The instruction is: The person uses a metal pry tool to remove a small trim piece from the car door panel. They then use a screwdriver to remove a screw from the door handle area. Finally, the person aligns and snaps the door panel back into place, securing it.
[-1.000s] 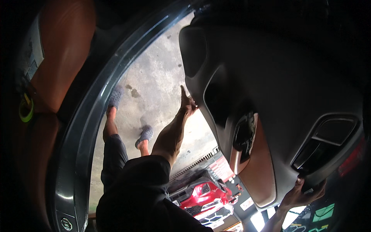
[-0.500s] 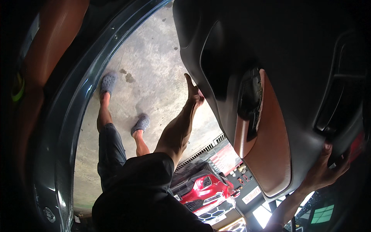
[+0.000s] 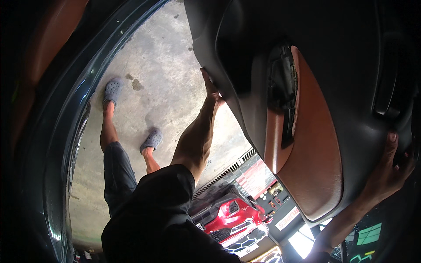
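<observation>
A black car door panel [image 3: 364,149] with a brown armrest section [image 3: 316,144] fills the right side. My left hand [image 3: 212,90] holds the panel's left edge, its thumb up along that edge and its fingers mostly hidden behind it. At the far right, my right hand [image 3: 390,171] grips the panel's rim. Its thumb presses on the front face while the other fingers curl round the edge, partly in shadow. In the armrest, a dark open recess [image 3: 283,79] shows bare inner parts. A long black recess [image 3: 388,87] lies above my right hand.
Left of me curves the dark blue car door frame [image 3: 87,79], with a brown seat [image 3: 55,37] beyond. Grey clogs [image 3: 113,90] stand on the stained concrete floor [image 3: 162,52]. A floor grate [image 3: 223,173] and a red car [image 3: 232,217] appear farther off.
My right hand and the panel's right part have shifted right and a little upward in view. My left thumb now lies closer to the panel edge. The surroundings have slid slightly left.
</observation>
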`<control>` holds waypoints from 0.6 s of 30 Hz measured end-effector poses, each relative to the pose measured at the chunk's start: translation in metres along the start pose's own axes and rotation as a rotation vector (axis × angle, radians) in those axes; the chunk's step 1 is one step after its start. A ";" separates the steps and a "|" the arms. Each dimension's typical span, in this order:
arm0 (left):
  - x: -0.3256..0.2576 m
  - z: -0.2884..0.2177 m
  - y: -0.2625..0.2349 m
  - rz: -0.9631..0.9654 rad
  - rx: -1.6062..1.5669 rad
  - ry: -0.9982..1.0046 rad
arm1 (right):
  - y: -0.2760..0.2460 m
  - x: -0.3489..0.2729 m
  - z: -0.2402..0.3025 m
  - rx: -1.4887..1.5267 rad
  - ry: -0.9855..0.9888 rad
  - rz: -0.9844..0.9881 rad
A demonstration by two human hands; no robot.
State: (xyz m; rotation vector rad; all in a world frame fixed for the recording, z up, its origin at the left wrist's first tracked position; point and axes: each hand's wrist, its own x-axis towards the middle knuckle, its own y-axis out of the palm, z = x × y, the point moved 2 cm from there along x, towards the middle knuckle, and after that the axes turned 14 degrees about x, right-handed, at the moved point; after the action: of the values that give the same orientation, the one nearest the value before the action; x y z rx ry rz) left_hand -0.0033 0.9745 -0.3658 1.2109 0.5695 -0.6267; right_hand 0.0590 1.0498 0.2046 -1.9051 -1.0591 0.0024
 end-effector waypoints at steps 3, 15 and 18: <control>-0.001 0.009 -0.002 0.011 -0.001 -0.029 | -0.007 -0.001 -0.012 -0.042 -0.011 0.026; -0.009 0.025 -0.016 -0.068 -0.011 -0.176 | -0.001 -0.003 0.007 0.061 0.129 -0.021; -0.037 0.043 -0.009 -0.060 -0.017 -0.195 | 0.002 0.001 0.023 0.116 0.151 -0.044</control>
State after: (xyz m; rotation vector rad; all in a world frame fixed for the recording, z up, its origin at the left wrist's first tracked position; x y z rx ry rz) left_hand -0.0326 0.9360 -0.3349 1.1051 0.4473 -0.7799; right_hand 0.0517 1.0670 0.1907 -1.7489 -0.9779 -0.1012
